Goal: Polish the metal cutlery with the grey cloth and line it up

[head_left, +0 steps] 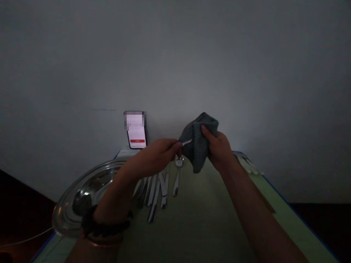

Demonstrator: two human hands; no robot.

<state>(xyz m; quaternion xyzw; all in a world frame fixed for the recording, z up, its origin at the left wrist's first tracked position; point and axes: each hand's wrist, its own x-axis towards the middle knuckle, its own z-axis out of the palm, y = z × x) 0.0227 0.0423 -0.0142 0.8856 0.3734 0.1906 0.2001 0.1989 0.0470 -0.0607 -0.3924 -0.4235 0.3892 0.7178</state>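
Note:
My left hand (159, 155) pinches a slim shiny metal piece of cutlery (187, 142) above the table. The far end of that piece goes into a folded grey cloth (201, 155), so its kind is hidden. My right hand (221, 148) is closed on the cloth, thumb on top, around the covered end. Below my left hand lies a metal spoon (176, 184), its head toward the wall. Left of the spoon, several metal knives and other cutlery (155, 201) lie in a loose, overlapping group, partly hidden by my left forearm.
A wide shiny metal bowl (59, 217) stands at the left, partly behind my left arm. A lit phone (137, 134) leans against the wall. Pale long-shaped items (246, 165) lie at the right edge, partly behind my right forearm. The table's edges are blue.

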